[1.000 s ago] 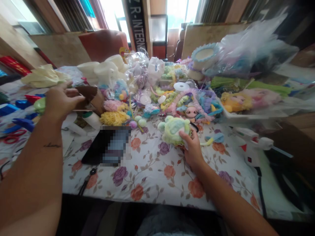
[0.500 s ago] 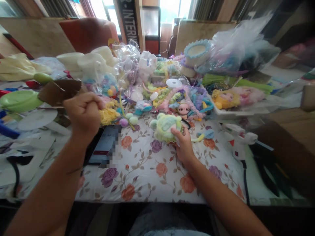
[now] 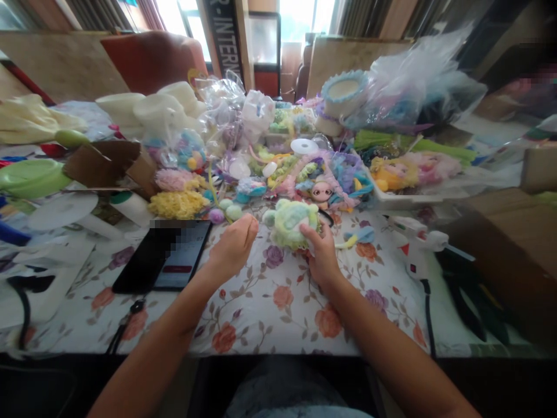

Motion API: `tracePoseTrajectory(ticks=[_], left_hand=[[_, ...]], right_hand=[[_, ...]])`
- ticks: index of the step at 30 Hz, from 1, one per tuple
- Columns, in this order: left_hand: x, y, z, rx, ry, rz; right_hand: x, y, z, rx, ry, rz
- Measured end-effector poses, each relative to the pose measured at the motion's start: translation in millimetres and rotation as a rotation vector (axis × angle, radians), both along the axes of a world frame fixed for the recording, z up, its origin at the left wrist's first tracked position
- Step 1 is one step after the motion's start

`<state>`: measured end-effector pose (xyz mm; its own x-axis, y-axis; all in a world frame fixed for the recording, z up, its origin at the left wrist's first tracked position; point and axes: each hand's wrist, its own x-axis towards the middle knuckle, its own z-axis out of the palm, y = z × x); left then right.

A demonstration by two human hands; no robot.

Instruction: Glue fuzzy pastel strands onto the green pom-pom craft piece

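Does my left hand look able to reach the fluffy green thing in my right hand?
Likely yes: your left hand, though curled closed, is beside the fluffy green thing, with nothing visible between.

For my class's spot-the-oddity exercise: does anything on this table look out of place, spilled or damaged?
No spill or damage stands out. One oddity: the doll face lies among tangled trims, with no body showing. The plush in the right hand shows nothing odd.

Daylight glares through a white-bright window (image 3: 304, 20) opposite me.
Dark pleated curtains (image 3: 364, 18) hang beside it; a reddish-brown panel (image 3: 156, 61) and a beige mottled partition (image 3: 357, 61) stand beyond the white flower-printed tablecloth (image 3: 261, 316).
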<state>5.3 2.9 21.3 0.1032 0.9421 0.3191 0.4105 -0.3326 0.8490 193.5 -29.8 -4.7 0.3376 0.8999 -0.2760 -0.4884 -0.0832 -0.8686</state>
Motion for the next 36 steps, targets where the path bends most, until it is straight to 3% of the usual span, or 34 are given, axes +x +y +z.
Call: tracePoseTrajectory(ticks=[4,8,14,19,22,26,30,32,36], left_hand=[[5.0,-6.5,-5.3,-0.017,0.013,-0.032],[16.1,-8.2,-12.0,-0.040,-0.140,0.041],[39.5,-13.1,-15.6,0.111,-0.161,0.000],[45.5,-15.2,-21.5,0.241,-0.175,0.084],[43.0,-11.3,-23.9,0.166,-0.229,0.134],[23.1,2.2,-15.7,0.028,-0.394,0.316],[-20.8,7.8,2.7,0.198,-0.438,0.557],[-42.1,-1.2,10.8,0.217,-0.351,0.532],[-61.6,-32.7,17.0,0.131,0.097,0.283]], right_hand=[[-0.1,-0.1,0.1,0.016,-0.016,0.003],[-0.2,-0.3,-1.6,0.009,-0.013,0.004],[0.1,-1.3,-1.4,0.036,0.005,0.016],[-0.5,-1.4,0.8,0.005,0.042,0.020],[-0.1,-1.1,0.4,0.001,0.051,0.017],[1.4,-0.6,1.4,0.004,0.057,0.008],[1.6,-1.2,3.0,0.003,0.082,0.023],[1.3,-2.2,3.2,-0.003,0.062,0.044],[3.5,-5.6,6.6,0.021,-0.025,0.098]])
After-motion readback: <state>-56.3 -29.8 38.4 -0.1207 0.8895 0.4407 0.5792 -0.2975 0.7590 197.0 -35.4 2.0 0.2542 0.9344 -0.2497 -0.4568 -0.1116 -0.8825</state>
